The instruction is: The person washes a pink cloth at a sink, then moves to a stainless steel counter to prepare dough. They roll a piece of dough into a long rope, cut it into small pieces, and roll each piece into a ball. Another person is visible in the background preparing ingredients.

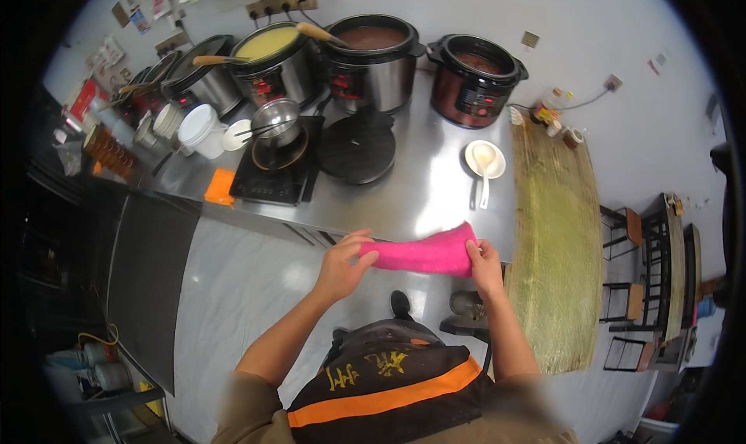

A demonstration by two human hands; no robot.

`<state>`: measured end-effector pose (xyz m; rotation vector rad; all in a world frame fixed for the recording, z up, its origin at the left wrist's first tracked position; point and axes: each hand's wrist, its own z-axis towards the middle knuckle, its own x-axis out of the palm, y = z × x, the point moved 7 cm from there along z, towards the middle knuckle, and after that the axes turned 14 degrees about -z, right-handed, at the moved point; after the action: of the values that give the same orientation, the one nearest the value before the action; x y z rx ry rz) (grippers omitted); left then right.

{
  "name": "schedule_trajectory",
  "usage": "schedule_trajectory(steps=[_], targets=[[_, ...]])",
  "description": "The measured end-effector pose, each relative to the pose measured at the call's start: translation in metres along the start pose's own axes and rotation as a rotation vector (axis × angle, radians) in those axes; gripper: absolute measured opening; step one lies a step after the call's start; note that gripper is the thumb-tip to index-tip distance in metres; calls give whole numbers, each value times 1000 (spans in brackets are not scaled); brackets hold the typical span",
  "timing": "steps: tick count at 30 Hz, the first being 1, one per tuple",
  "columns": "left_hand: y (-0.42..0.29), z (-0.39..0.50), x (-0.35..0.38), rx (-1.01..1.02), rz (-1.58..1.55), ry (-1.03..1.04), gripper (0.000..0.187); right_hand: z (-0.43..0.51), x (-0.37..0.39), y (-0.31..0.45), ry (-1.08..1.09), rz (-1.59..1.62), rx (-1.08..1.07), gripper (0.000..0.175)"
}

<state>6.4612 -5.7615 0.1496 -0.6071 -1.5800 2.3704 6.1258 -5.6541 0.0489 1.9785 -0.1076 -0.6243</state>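
Observation:
A bright pink cloth (pixel 422 255) is stretched between my two hands, just over the front edge of the steel counter (pixel 431 193). My left hand (pixel 344 265) pinches its narrower end between thumb and fingers. At the wider end, my right hand (pixel 485 264) grips the cloth's side edge. Beyond the cloth, a white spoon (pixel 484 176) rests in a small white bowl (pixel 494 159) on the counter. A flat round black lid (pixel 355 149) lies farther left.
Several electric cookers line the wall, among them a dark red one (pixel 475 88) holding reddish food. An induction cooktop (pixel 271 184) carries a pan with a steel bowl (pixel 276 117). An orange cloth (pixel 220 186) hangs over the counter edge. A wooden table (pixel 553 240) adjoins on the right.

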Motion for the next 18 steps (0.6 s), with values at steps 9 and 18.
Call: schedule_trajectory(steps=[9,18], targets=[[69,32,76,-389,6,-6,24,-32,-64,24,91,-720,-276,26],[14,81,177,-391,16,188,39,37,-29,-25,170,567,286,46]])
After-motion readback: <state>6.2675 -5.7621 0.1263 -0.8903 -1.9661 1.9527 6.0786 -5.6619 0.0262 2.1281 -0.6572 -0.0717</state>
